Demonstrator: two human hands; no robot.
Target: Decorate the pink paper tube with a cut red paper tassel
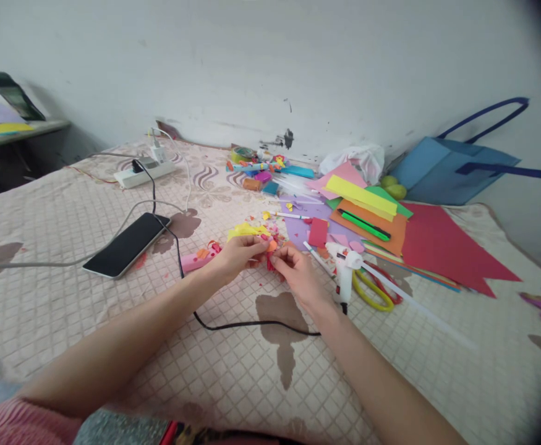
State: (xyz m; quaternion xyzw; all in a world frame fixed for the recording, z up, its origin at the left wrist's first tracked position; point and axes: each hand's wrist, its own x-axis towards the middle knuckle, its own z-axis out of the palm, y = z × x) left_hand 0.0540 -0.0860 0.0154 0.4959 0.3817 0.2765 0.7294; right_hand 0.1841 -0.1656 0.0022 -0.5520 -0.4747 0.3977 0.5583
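My left hand (245, 252) and my right hand (293, 266) meet over the middle of the cloth-covered table. The left fingers pinch a small orange paper piece (272, 246). Just below it, my right thumb and fingers close on a small red paper piece (269, 262); whether the two pieces are joined I cannot tell. Yellow paper (247, 230) lies right behind the left hand, among small coloured scraps. Left of that hand is a pink paper roll (196, 261) with red and orange bits. Beside my right hand rests a white glue gun (344, 275) with a long glue stick.
A black phone (128, 244) lies left, near a power strip (144, 174). A black cord (251, 324) runs under my forearms. Yellow-handled scissors (372, 295), red paper (446, 247), a green pen (365, 225) and a blue bag (455, 170) are on the right.
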